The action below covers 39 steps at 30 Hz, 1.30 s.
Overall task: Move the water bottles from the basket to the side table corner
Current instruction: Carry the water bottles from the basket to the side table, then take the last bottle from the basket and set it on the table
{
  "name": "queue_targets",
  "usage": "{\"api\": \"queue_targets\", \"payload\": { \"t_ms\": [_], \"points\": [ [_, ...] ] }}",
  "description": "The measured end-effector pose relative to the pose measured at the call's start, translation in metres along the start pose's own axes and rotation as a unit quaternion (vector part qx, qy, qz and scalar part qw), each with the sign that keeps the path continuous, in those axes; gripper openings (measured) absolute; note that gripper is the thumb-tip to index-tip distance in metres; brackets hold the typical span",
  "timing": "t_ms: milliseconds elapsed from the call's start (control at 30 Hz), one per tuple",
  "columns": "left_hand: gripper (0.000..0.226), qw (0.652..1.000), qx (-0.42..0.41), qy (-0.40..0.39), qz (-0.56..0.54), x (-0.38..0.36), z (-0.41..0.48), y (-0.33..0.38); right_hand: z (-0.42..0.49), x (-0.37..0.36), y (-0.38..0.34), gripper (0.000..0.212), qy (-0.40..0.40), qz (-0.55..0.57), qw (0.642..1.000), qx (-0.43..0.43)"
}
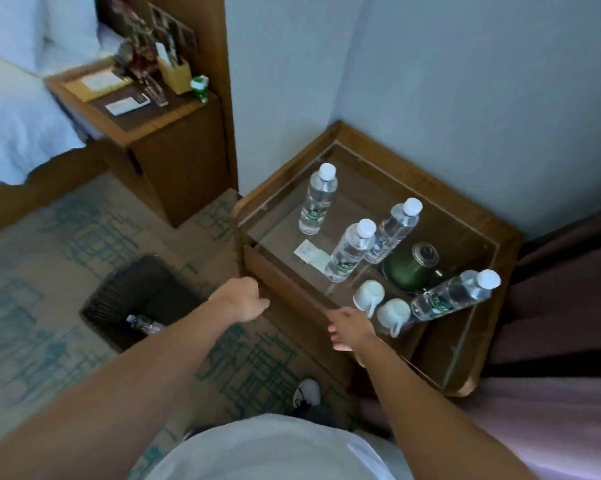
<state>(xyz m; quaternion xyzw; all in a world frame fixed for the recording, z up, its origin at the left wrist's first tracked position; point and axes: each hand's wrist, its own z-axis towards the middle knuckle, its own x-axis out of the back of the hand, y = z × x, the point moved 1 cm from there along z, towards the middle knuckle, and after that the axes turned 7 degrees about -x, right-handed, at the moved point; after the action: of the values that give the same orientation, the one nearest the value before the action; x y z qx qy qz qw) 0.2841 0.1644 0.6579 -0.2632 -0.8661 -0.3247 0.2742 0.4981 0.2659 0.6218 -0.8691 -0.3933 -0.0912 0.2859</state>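
Several clear water bottles with white caps stand on the glass-topped side table (368, 140): one at the back left (317, 199), two close together in the middle (350, 251) (393, 231), and one near the right front (455, 295). A dark wicker basket (129, 292) sits on the carpet to the left, with a clear bottle (142, 323) lying inside it. My left hand (244, 299) hovers between basket and table, fingers curled, holding nothing. My right hand (348, 328) is at the table's front edge, fingers loosely apart, holding nothing.
Under the glass lie a green kettle (412, 268) and two white cups (368, 295). A small paper card (311, 254) rests on the glass. A wooden nightstand (174, 147) with clutter and a bed (11, 126) stand at the left. A curtain (562, 306) hangs at the right.
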Motion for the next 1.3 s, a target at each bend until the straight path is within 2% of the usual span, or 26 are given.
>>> {"api": "queue_targets", "payload": {
  "t_ms": [67,133,233,300,367,533,767,867,933,1000,1133,1200,1300],
  "points": [
    [0.042,1.000,0.019,-0.001,0.003,0.001,-0.015,-0.057,-0.013,-0.046,-0.016,0.015,-0.023,-0.091,0.995,0.034],
    [0.049,0.999,0.044,0.002,0.008,0.002,-0.036,-0.114,-0.030,-0.096,-0.033,0.012,-0.050,-0.202,0.974,0.083],
    [0.042,0.994,0.111,0.022,0.007,-0.001,-0.071,-0.196,-0.060,-0.168,-0.053,0.023,-0.115,-0.380,0.909,0.128],
    [0.038,0.986,0.158,0.036,-0.024,-0.005,-0.092,-0.244,-0.078,-0.212,-0.066,0.036,-0.144,-0.452,0.864,0.170],
    [0.040,0.980,0.185,0.033,-0.058,-0.007,-0.111,-0.281,-0.094,-0.252,-0.072,0.036,-0.156,-0.495,0.833,0.191],
    [0.034,0.960,0.247,0.050,-0.122,-0.020,-0.138,-0.335,-0.108,-0.323,-0.084,0.011,-0.148,-0.566,0.766,0.267],
    [0.036,0.928,0.306,0.046,-0.207,-0.040,-0.123,-0.355,-0.081,-0.375,-0.133,0.014,-0.182,-0.663,0.661,0.300],
    [0.036,0.904,0.338,0.063,-0.254,-0.036,-0.098,-0.361,-0.048,-0.398,-0.166,0.011,-0.191,-0.682,0.639,0.301],
    [0.037,0.891,0.350,0.068,-0.280,-0.026,-0.085,-0.359,-0.023,-0.412,-0.190,0.017,-0.197,-0.701,0.618,0.296],
    [0.036,0.873,0.367,0.056,-0.315,-0.012,-0.077,-0.349,-0.003,-0.424,-0.207,0.018,-0.219,-0.720,0.602,0.265],
    [0.012,0.842,0.394,0.088,-0.358,-0.003,-0.034,-0.364,0.049,-0.461,-0.236,0.021,-0.245,-0.733,0.594,0.223],
    [0.008,0.837,0.401,0.088,-0.363,-0.004,-0.010,-0.376,0.071,-0.481,-0.246,0.020,-0.239,-0.733,0.601,0.210],
    [0.015,0.831,0.409,0.068,-0.372,-0.009,0.033,-0.402,0.112,-0.515,-0.243,0.018,-0.231,-0.710,0.638,0.185]
  ]
}}
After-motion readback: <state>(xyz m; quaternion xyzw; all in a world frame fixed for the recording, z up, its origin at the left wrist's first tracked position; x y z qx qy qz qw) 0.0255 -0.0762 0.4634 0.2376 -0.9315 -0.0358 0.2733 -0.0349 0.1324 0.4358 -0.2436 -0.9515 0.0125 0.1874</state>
